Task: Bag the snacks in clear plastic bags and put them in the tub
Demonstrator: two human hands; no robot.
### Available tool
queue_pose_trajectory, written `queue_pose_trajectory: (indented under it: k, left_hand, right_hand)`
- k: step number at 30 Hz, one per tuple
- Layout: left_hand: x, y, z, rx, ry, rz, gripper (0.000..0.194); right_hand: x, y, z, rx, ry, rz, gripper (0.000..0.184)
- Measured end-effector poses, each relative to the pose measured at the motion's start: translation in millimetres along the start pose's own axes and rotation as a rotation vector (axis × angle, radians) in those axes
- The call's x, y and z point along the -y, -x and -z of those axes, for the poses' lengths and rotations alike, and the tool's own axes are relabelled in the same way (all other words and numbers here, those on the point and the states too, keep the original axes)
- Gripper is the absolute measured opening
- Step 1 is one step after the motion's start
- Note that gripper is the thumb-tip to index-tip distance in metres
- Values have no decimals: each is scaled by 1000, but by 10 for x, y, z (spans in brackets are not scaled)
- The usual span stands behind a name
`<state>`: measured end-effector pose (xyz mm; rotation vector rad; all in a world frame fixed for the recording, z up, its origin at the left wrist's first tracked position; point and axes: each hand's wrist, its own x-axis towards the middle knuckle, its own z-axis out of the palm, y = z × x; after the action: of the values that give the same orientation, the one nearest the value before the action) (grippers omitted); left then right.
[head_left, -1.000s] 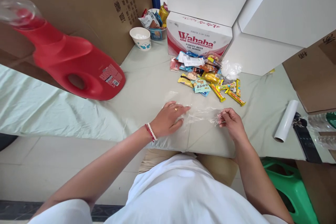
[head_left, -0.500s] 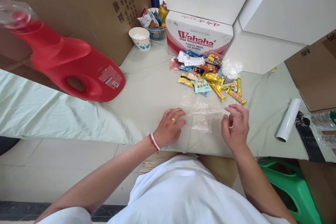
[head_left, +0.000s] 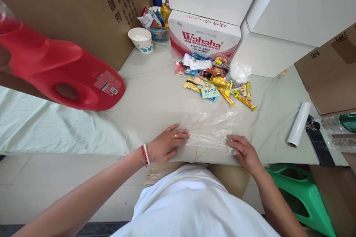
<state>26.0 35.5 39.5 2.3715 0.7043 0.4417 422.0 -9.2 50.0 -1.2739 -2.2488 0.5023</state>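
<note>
- Left hand (head_left: pixel 164 146), mine: palm down, fingers stretched out, tips resting on the left end of the film; nothing gripped.
- Right hand (head_left: pixel 246 155), mine: fingertips on the film's right end, near its lower corner; whether the thumb pinches it I cannot tell.
- Clear plastic film (head_left: pixel 207 137), one: sheet or bag, I cannot tell which. Lies wrinkled on the green tablecloth (head_left: pixel 155 96), between my hands and spreading beyond them; long axis roughly left to right, near edge running from hand to hand. Both hands touch it, neither clearly nearer its middle.
- White roll (head_left: pixel 299 124), one: well off to my right, on its side, a black object (head_left: pixel 319 146) just beyond.
- Yellow snack sticks (head_left: pixel 245 102), several: past the film, my right hand the nearer.
- Mint-green packet (head_left: pixel 209 90), one: in the snack heap, straight ahead.
- Red bottle (head_left: pixel 80 66), large: far left.
- Paper cup (head_left: pixel 143 44), one: ahead, leftward.
- Wahaha carton (head_left: pixel 204 42), one: behind the heap.
</note>
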Motion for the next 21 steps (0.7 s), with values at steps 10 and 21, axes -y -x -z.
queue_pose_trajectory:
  k: [10,21]
  left_hand:
    - [-283,-627,-59,-136,-350,475,36]
    - [-9,-330,-135,-100,-487,416,58]
  right_hand:
    - [461,-292,468,-338,-25,-221,23]
    - [107,-472,-308,159,166,-137,45]
